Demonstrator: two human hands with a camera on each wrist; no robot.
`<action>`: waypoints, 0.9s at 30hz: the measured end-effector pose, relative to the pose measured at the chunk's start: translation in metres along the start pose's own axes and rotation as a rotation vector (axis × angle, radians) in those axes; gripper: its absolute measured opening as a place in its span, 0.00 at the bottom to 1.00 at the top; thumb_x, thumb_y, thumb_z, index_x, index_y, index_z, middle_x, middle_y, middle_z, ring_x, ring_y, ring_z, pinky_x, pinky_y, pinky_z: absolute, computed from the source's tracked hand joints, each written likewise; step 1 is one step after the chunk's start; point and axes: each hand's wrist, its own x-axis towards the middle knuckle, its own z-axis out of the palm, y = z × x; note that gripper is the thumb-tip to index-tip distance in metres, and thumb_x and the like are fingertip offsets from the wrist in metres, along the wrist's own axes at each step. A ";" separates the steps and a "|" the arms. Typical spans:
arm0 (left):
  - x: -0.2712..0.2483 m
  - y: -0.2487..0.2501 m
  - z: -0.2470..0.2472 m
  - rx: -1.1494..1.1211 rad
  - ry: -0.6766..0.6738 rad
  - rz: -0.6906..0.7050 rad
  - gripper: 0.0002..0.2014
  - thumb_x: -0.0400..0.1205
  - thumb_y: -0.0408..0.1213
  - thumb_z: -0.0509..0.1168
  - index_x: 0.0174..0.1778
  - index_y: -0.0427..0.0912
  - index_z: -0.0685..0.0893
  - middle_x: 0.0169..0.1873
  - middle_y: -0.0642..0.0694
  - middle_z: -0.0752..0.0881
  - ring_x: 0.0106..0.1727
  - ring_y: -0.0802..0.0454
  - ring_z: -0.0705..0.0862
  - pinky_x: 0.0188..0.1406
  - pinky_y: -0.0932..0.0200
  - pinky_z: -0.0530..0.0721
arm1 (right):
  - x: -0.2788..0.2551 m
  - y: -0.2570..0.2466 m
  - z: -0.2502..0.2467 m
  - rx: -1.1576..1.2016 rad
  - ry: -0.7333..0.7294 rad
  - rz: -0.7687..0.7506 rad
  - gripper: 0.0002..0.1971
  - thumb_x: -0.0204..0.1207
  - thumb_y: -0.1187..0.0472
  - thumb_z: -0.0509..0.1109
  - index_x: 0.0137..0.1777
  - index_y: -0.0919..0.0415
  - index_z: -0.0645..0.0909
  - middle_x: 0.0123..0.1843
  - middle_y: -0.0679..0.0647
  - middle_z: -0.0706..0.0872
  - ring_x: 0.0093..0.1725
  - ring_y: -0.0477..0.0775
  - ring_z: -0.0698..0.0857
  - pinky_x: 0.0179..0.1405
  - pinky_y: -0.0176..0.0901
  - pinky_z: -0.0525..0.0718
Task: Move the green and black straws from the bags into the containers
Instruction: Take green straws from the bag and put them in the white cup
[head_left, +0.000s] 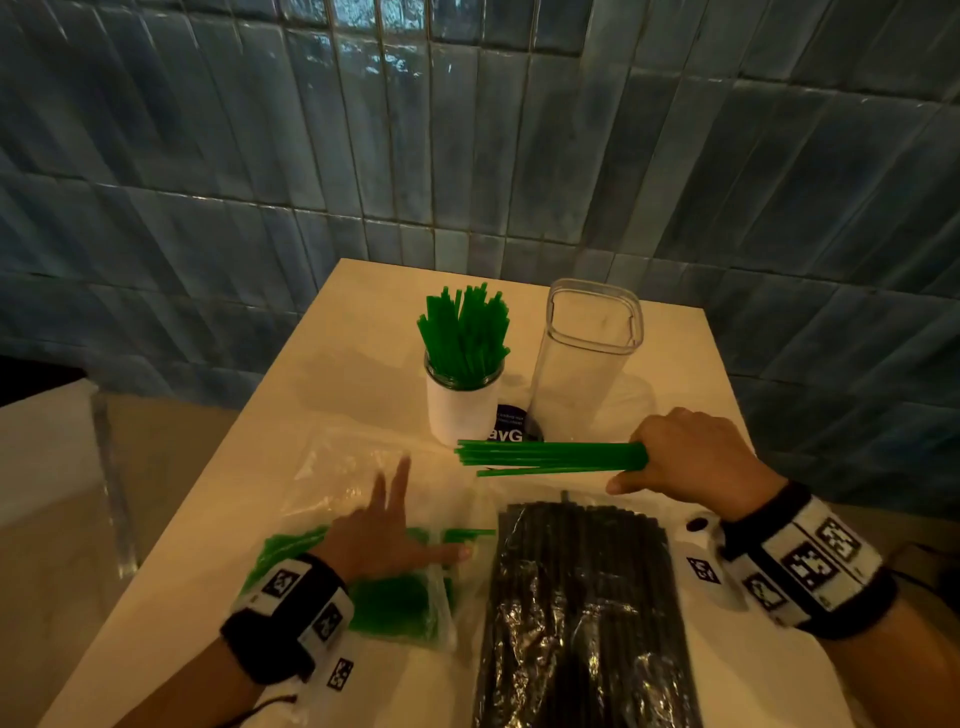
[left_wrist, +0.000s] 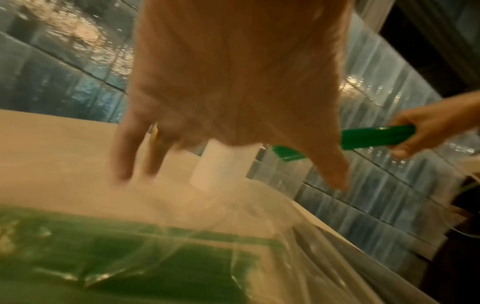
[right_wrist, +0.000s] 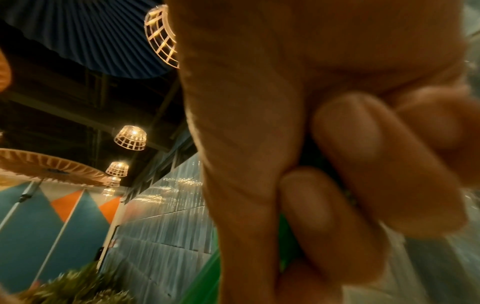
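Observation:
My right hand (head_left: 675, 462) grips a bundle of green straws (head_left: 545, 457) by one end; the bundle lies level, pointing left, just in front of the white jar (head_left: 460, 410). That jar holds several upright green straws (head_left: 465, 332). To its right stands an empty clear square container (head_left: 587, 353). My left hand (head_left: 389, 530) lies with its fingers spread flat on the clear bag of green straws (head_left: 400, 603). A bag of black straws (head_left: 582, 597) lies to the right of that bag. In the right wrist view my fingers (right_wrist: 337, 185) curl round green straws (right_wrist: 205, 275).
The white table (head_left: 337, 322) stands in a corner of blue tiled wall (head_left: 467, 130). A round dark sticker (head_left: 511, 421) lies between the two containers. The table's left edge drops to a pale floor. Loose clear plastic (head_left: 343, 462) spreads beyond my left hand.

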 end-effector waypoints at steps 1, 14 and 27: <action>-0.005 0.007 -0.003 0.012 0.204 0.068 0.69 0.52 0.83 0.60 0.77 0.56 0.25 0.80 0.42 0.33 0.80 0.37 0.56 0.74 0.36 0.63 | -0.004 -0.004 -0.004 -0.017 0.021 -0.003 0.31 0.68 0.31 0.67 0.61 0.55 0.78 0.55 0.54 0.81 0.53 0.53 0.81 0.49 0.44 0.77; -0.002 0.052 -0.005 -0.026 0.795 0.512 0.21 0.61 0.40 0.81 0.40 0.45 0.76 0.38 0.45 0.82 0.34 0.54 0.76 0.23 0.71 0.69 | -0.021 -0.055 -0.033 0.128 0.219 -0.332 0.19 0.71 0.39 0.71 0.59 0.45 0.79 0.52 0.51 0.84 0.53 0.53 0.80 0.41 0.41 0.70; 0.003 0.057 -0.002 -0.308 0.659 0.518 0.04 0.75 0.36 0.72 0.40 0.40 0.86 0.22 0.59 0.77 0.20 0.65 0.72 0.27 0.73 0.67 | -0.020 -0.050 -0.043 1.019 0.418 -0.422 0.14 0.64 0.35 0.61 0.44 0.37 0.82 0.41 0.28 0.83 0.46 0.21 0.81 0.44 0.12 0.73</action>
